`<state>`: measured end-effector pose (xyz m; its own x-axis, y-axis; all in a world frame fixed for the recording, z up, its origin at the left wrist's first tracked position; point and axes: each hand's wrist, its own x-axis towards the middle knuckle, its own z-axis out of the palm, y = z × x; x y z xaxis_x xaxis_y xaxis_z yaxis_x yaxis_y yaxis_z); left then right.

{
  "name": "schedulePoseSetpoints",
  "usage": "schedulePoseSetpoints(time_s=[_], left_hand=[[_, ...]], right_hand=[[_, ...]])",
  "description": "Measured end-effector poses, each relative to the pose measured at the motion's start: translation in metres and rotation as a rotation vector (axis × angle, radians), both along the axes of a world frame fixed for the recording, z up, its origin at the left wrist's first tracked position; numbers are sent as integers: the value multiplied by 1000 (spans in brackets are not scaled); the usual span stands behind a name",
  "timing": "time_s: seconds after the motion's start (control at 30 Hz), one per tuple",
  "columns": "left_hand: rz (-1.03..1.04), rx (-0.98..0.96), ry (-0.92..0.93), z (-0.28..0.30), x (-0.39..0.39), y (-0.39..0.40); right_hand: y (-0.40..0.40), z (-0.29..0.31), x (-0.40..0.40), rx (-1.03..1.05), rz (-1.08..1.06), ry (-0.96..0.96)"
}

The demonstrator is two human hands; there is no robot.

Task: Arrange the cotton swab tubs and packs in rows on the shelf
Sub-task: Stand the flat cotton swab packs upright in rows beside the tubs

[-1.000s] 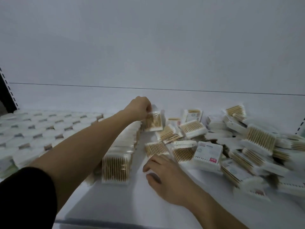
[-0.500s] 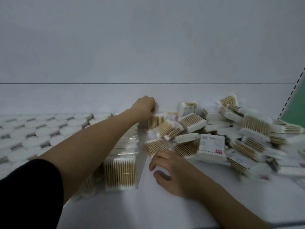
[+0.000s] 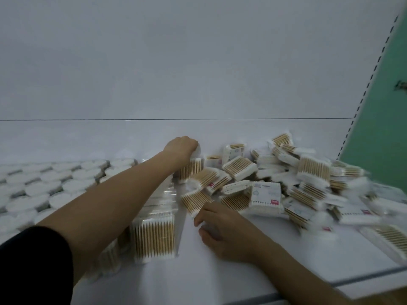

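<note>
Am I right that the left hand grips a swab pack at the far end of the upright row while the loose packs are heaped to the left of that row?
Not quite. The head view shows the loose packs heaped to the right of the upright row, not the left. The left hand does grip a swab pack at the row's far end.

Open lane down the middle, clutter on both flanks.
Bare shelf runs between the row of packs on the left and the loose heap on the right; tubs fill the far left, and the lane narrows toward the back wall.
</note>
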<state>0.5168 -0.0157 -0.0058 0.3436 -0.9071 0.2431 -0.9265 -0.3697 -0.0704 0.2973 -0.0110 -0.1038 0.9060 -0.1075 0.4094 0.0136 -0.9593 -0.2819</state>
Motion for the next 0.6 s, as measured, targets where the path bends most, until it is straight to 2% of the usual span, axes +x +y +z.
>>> schedulePoseSetpoints(time_s=[0.07,0.13,0.2,0.27,0.4,0.5,0.6], left_hand=[[-38,-31,-12,9,-4,4],[-72,-94,21,17,-13,10],[-129,-147,116,24,-29,21],[-193,-193,219,30,-48,32],[-289,-309,382,33,-94,53],[-317,-357,477,22,-129,64],[-346,-301,462,1,-158,64]], right_hand=[[-1,7,-2,7,-60,-10],[-1,22,-6,110,-134,-85],[-2,43,-14,227,-198,-157],[-8,67,-24,239,-278,-171],[-37,106,-49,170,-476,-58],[-59,122,-69,118,-537,20],[-76,123,-88,146,-553,46]])
